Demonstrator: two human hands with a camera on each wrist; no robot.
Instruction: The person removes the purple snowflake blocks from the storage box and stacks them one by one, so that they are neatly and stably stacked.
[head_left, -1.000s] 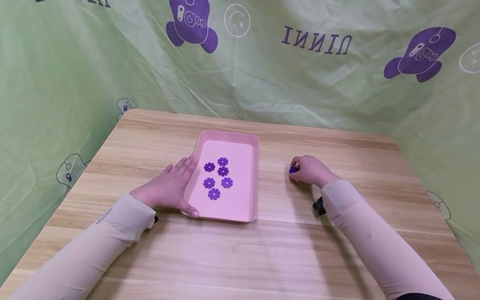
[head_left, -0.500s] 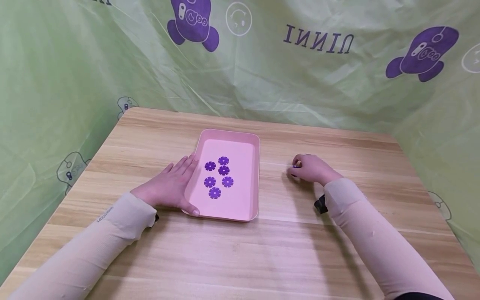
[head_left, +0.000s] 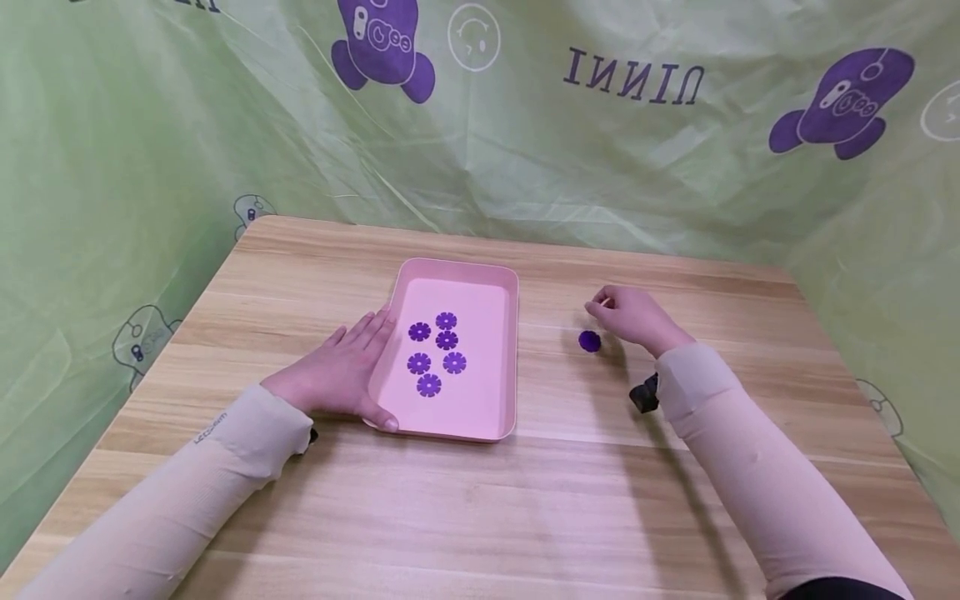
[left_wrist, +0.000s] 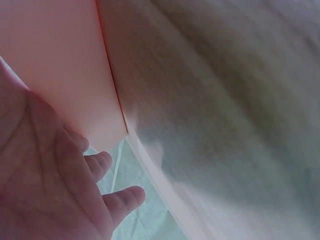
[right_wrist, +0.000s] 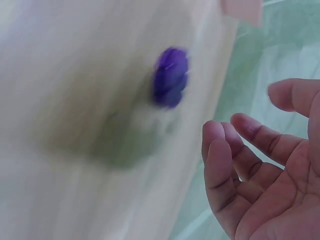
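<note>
And here's the right hand (head_left: 633, 317), hovering over the table (head_left: 465, 517), fingers loosely bent, thumb apart from the fingertips, nothing in its hold! Right beside it, on the wood, sits a purple piece (head_left: 589, 342), clear of the fingers; whether it's one disc or several stacked, I can't tell from here.

Across to the left hand (head_left: 337, 375): fingers straight and slightly spread, lying along the tray (head_left: 512, 354) on its left side, thumb at the near left corner, gripping nothing.

Inside that pink tray, six discs (head_left: 428, 391), purple, notched all round, lying flat: three grouped farthest, then two side by side, then one nearest.

Pale sleeves (head_left: 735, 450) on both arms, a black block (head_left: 643, 394) under the right cuff, and behind the table, a green sheet (head_left: 510, 167) with purple print!
</note>
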